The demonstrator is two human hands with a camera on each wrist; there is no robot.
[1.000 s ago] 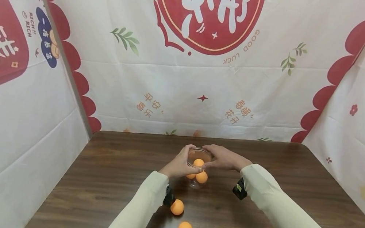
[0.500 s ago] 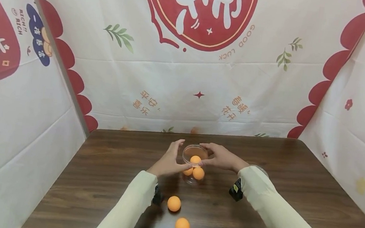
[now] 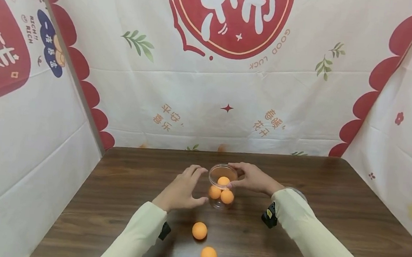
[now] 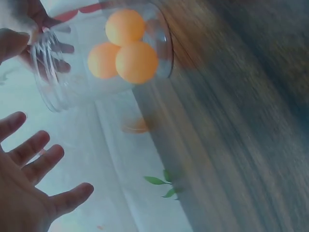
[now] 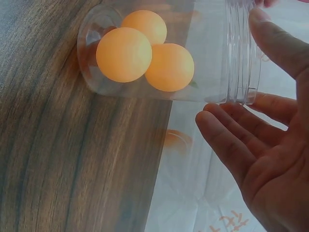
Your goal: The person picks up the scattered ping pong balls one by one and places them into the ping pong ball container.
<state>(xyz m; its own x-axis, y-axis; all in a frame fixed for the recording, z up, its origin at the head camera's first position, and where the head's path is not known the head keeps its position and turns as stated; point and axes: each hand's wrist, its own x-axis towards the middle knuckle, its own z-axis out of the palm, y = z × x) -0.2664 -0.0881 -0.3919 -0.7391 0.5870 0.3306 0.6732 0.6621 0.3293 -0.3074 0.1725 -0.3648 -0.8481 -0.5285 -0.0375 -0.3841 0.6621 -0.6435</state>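
On surface (image 3: 109, 206): jar (image 5: 208, 43) containing three orange balls (image 3: 227, 196); right hand (image 3: 253, 177) clamped on rim (image 5: 239, 53); left hand (image 3: 181, 190) beside, fingers apart.

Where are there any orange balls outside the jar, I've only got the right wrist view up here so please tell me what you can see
Observer: Three loose orange balls lie on the table, on the near side of the jar.
Operator: Okay, and how is the left hand sitting?
Observer: The left hand is open and spread wide beside the jar.
Operator: Is there anything else out by the right arm?
Observer: Yes, a clear curved rim shows just past the right sleeve; the sleeve hides the rest, so I can't tell what it belongs to.
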